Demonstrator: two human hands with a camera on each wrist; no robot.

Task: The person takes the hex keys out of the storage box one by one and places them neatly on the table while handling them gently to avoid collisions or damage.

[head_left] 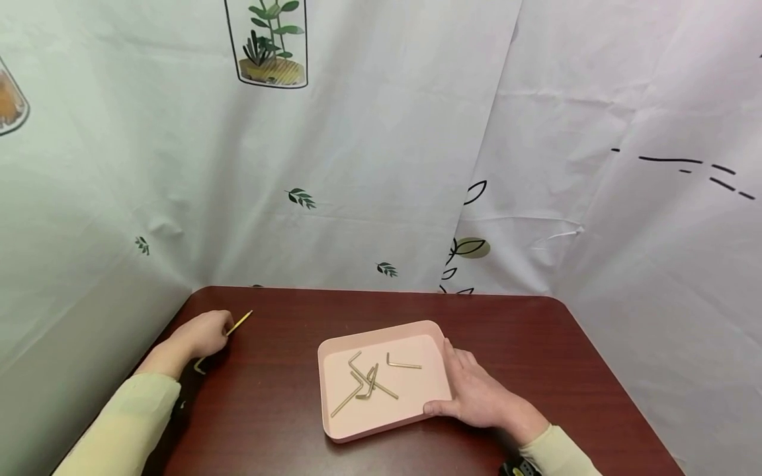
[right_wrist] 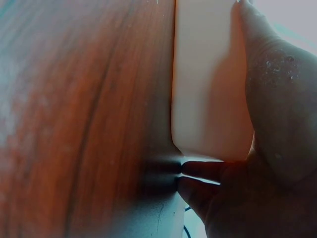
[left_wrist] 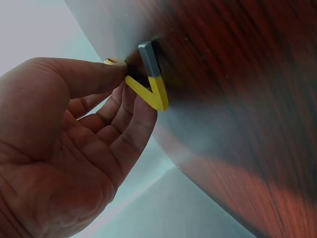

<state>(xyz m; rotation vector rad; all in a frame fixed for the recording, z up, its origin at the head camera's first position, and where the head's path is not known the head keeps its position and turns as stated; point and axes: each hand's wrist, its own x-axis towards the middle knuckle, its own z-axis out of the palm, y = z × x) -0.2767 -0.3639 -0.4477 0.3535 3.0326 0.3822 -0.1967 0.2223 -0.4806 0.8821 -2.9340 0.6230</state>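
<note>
At the left edge of the table my left hand (head_left: 208, 332) pinches a hex key (left_wrist: 141, 89) between thumb and fingertips. This key is yellow with a dark grey short end. Its long end (head_left: 241, 321) sticks out past the fingers, and the middle is covered by the hand. A shallow pink tray (head_left: 411, 396) lies slightly turned on the table, holding several brass-coloured hex keys (head_left: 348, 400), some crossing each other. My right hand (head_left: 479, 393) holds the tray's right end, thumb at the near corner and fingers along the right side. In the right wrist view, fingertips reach the table beside the tray wall (right_wrist: 208, 99).
The dark red-brown wooden table (head_left: 268, 396) has rounded far corners. White printed curtains (head_left: 381, 145) hang close behind it and on both sides. A black device (head_left: 519, 468) is worn on the right wrist.
</note>
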